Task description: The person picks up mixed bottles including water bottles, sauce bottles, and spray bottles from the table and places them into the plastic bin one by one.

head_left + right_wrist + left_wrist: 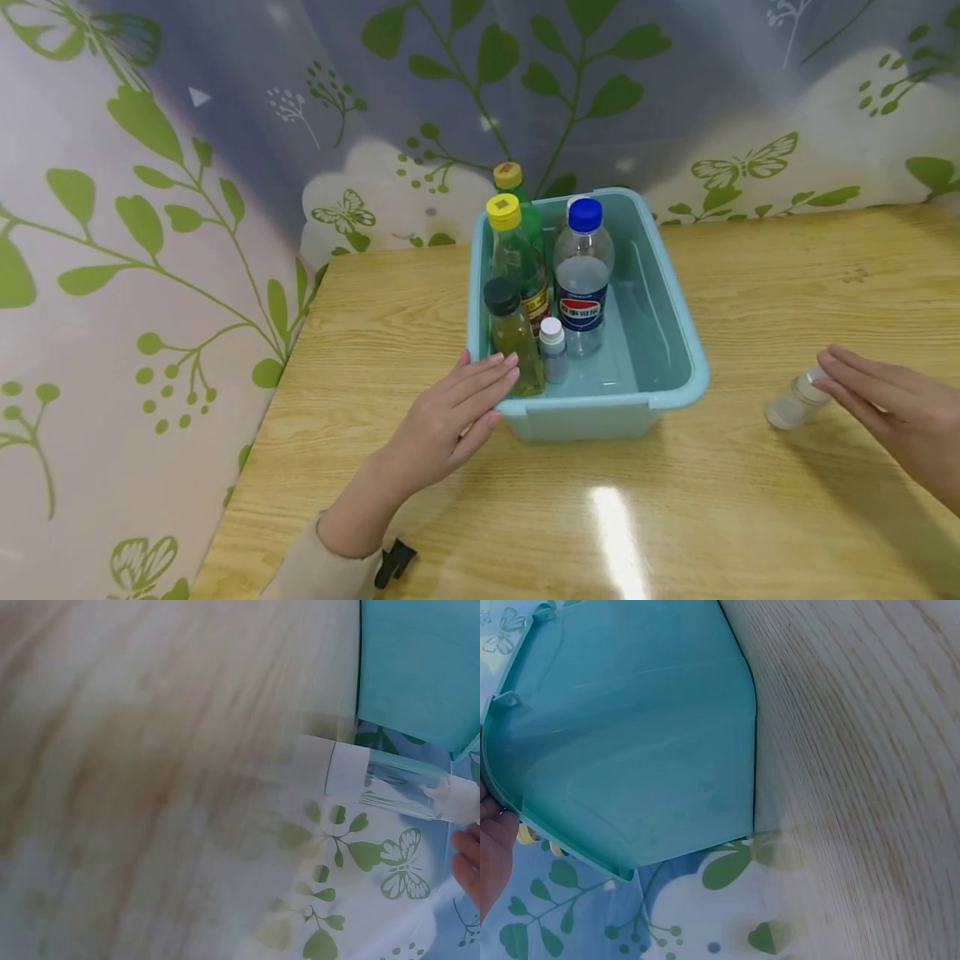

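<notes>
A light blue plastic tub (581, 421) stands on the table with several bottles in it. My left hand (450, 412) rests on its near left corner, fingers straight over the rim, beside a dark-capped bottle (517, 337) of yellowish liquid. The left wrist view shows the tub's outer wall (645, 742) and part of that hand. To the right of the tub, a small clear bottle (787, 408) with a white cap stands upright on the table. My right hand (896, 404) pinches it at the cap; only its fingers (469, 862) show in the right wrist view.
In the tub are a blue-capped Pepsi bottle (585, 275), a small white-capped bottle (553, 354), a yellow-capped green bottle (516, 258) and another green bottle (531, 217) behind. A leaf-patterned curtain (420, 125) hangs behind the wooden table (375, 333). A black clip-like piece (393, 562) sits by my left sleeve.
</notes>
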Available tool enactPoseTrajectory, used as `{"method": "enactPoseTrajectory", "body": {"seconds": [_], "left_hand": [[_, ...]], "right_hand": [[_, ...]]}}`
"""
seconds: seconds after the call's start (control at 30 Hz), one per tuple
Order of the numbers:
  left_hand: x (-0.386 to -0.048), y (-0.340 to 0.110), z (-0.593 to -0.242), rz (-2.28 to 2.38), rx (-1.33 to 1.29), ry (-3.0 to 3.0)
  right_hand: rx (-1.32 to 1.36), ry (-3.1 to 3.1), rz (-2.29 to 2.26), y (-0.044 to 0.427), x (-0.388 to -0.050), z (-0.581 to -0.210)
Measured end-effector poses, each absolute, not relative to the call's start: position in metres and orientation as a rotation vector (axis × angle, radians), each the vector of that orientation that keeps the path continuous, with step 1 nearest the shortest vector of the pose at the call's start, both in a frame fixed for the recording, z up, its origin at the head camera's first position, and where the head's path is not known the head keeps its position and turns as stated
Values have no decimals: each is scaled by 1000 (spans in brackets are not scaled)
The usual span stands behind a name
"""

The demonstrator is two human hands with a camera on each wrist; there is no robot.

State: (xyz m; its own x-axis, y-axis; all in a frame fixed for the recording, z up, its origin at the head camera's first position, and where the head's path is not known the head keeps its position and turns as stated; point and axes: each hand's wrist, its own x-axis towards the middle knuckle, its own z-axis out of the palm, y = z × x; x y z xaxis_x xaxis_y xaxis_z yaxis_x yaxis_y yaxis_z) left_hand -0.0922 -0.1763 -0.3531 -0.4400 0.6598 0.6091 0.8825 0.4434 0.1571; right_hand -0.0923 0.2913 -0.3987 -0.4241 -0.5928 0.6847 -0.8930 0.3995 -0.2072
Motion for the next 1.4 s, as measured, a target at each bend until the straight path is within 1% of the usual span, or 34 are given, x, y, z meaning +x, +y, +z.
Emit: {"method": "enactPoseTrajectory", "body": {"seconds": [0.07, 0.17, 0.27, 0.5, 0.6, 0.73, 0.83, 1.17, 1.4], "left_hand": [[-92, -176, -353, -643, -1293, -2235], [-92, -176, -354, -642, -1290, -2232], [-92, -176, -354, -640, -1289, -2227], [-93, -175, -354, -644, -1294, -2203], [-94, -175, -354, -645, -1296, -2191], [-95, -174, -353, -647, -1297, -2186], [-95, -174, -353, -651, -1296, -2193], [-94, -175, -353, -658, -1291, -2203], [-93, -176, -355, -661, -1288, -2206]], "right_hand": [[1207, -2134, 1094, 291, -90, -405], [1023, -2191, 1115, 291, -84, -411], [968, -2215, 1256, 293, -79, -412], [1225, -2192, 984, 304, -97, -398], [1138, -2125, 947, 299, -101, -389], [901, -2101, 913, 286, -99, -376], [791, -2102, 895, 281, -100, -370], [748, -2107, 847, 282, -106, -356], [760, -2142, 731, 287, -119, -332]]}}
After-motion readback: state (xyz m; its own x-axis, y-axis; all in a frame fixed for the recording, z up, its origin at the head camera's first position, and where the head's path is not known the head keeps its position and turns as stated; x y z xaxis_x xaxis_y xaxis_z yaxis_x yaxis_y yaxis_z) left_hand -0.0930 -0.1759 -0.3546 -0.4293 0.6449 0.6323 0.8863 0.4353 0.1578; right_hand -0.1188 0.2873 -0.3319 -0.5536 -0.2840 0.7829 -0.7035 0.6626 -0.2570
